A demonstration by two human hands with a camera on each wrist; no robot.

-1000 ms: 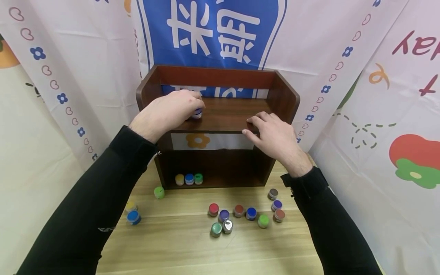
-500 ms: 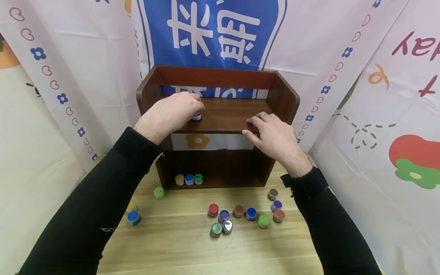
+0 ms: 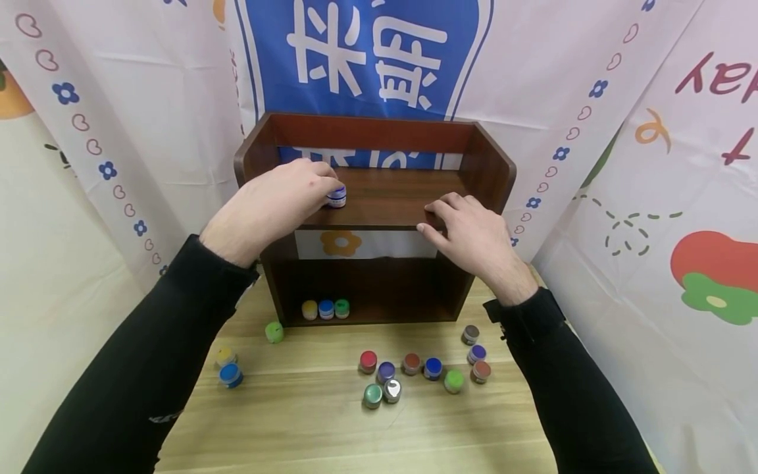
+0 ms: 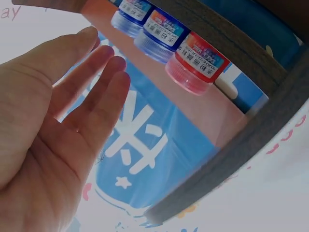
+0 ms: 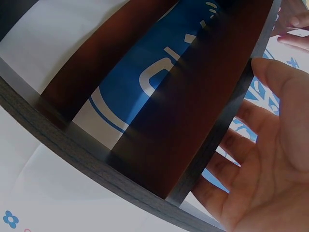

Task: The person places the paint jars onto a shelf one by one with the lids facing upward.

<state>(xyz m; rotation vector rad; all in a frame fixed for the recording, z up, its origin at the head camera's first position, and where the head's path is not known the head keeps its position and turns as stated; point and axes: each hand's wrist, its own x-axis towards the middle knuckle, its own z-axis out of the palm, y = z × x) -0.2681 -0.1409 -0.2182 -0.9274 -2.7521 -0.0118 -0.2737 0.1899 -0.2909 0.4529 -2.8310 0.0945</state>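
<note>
My left hand (image 3: 284, 194) is over the left part of the dark wooden shelf's upper board (image 3: 385, 194), fingers loosely extended and holding nothing. Beside its fingertips stands a blue paint jar (image 3: 337, 197). The left wrist view shows a row of jars on that board: a red paint jar (image 4: 198, 63), a blue paint jar (image 4: 161, 35) and another blue paint jar (image 4: 131, 17), with the fingers apart from them. My right hand (image 3: 470, 234) rests at the right end of the same board, its thumb (image 5: 270, 72) at the front edge, relaxed and holding nothing.
Three paint jars, yellow (image 3: 310, 310), blue (image 3: 326, 309) and green (image 3: 341, 309), stand on the lower board. Several more jars, such as a red one (image 3: 368, 361) and a light green one (image 3: 454, 381), stand on the wooden table (image 3: 320, 428). Printed cloth surrounds the shelf.
My left hand has drawn slightly to the left, off the blue jar, and more of that jar shows. The right hand has stayed in place.
</note>
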